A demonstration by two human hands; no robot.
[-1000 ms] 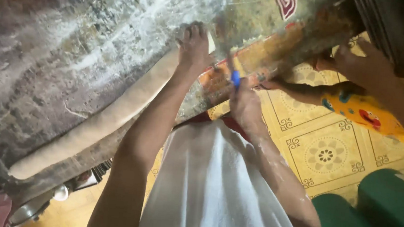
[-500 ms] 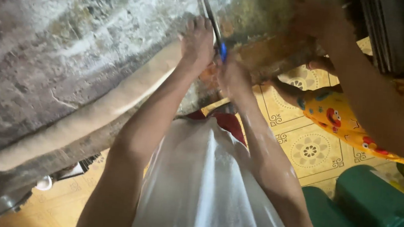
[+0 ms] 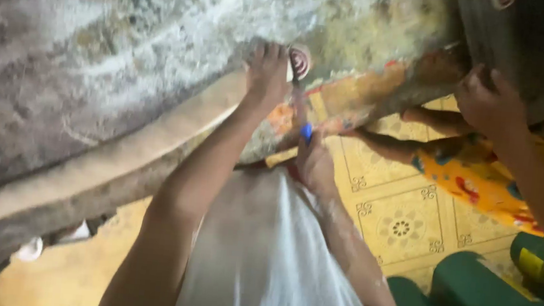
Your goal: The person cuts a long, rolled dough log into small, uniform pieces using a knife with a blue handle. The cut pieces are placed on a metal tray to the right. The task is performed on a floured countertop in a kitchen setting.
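A long pale dough roll (image 3: 107,158) lies across a floured, mottled work surface (image 3: 98,39). My left hand (image 3: 267,74) presses down on the roll's right end with its fingers curled over it. My right hand (image 3: 313,164) is just below it, gripping a knife with a blue handle (image 3: 305,131). The knife's thin blade runs up beside my left fingers to the end of the roll. A small round red-and-white piece (image 3: 301,62) sits right by my left fingertips.
Another person's hand (image 3: 486,103) rests on the surface's edge at the right, above their colourful patterned clothing (image 3: 472,184). Yellow patterned floor tiles (image 3: 403,227) lie below. Green plastic containers (image 3: 469,301) stand at the bottom right. My white garment (image 3: 263,257) fills the lower middle.
The knife blade has come down from above my left hand to beside its fingers. The other person's arm has drawn back to the right. The view has shifted.
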